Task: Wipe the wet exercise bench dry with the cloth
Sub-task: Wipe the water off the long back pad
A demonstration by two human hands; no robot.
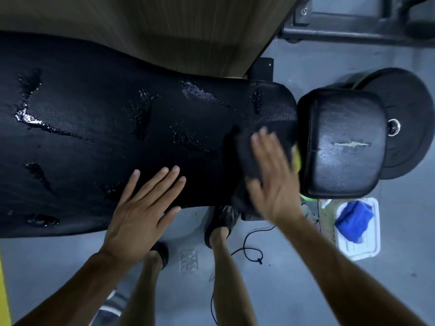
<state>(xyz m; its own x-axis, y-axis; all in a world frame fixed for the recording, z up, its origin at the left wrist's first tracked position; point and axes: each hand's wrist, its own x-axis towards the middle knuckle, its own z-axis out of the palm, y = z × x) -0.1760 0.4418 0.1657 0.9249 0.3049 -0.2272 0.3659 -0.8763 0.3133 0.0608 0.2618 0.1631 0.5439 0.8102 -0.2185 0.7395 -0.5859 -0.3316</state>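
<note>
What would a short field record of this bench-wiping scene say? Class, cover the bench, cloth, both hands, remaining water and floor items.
bench: long black padded exercise bench with a separate black seat pad, torn on top
cloth: dark cloth with a yellow-green edge, at the bench's right end
right hand: right hand, blurred, fingers straight, pressing the cloth
left hand: left hand, flat on the bench's near edge
water: puddles remain, mostly on the left part
floor: white tray holding a blue cloth

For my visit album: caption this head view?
Right hand presses dark cloth on wet bench; left hand rests flat.
</note>
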